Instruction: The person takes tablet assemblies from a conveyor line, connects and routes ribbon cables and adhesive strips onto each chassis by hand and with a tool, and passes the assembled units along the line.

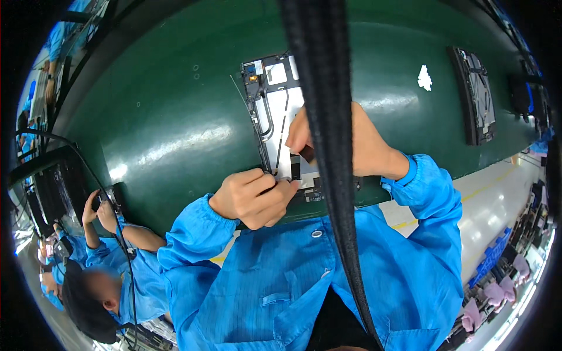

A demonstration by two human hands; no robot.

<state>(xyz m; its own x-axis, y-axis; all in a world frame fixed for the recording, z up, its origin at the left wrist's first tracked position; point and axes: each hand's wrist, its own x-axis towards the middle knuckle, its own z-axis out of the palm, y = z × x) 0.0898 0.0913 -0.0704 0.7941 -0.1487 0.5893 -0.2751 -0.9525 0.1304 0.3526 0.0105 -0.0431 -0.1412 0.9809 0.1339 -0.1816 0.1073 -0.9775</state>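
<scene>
In front of me on the green bench lies an opened flat electronic device [278, 123], with a silver inner plate, a black frame and thin cables along its left side. My left hand [254, 196] rests at its near edge, fingers curled and pinched together beside a small black strip [295, 168]. What those fingertips hold, if anything, I cannot make out. My right hand [372, 143] is over the right part of the device, its fingers closed around something dark. A hanging black strap [322, 88] hides part of this hand and of the device.
A second opened device [477, 96] lies at the right of the green bench [175, 99], with a small white piece [424, 78] to its left. At the lower left another person [126, 275] in blue works with raised hands. A black cable [88, 167] curves down near them.
</scene>
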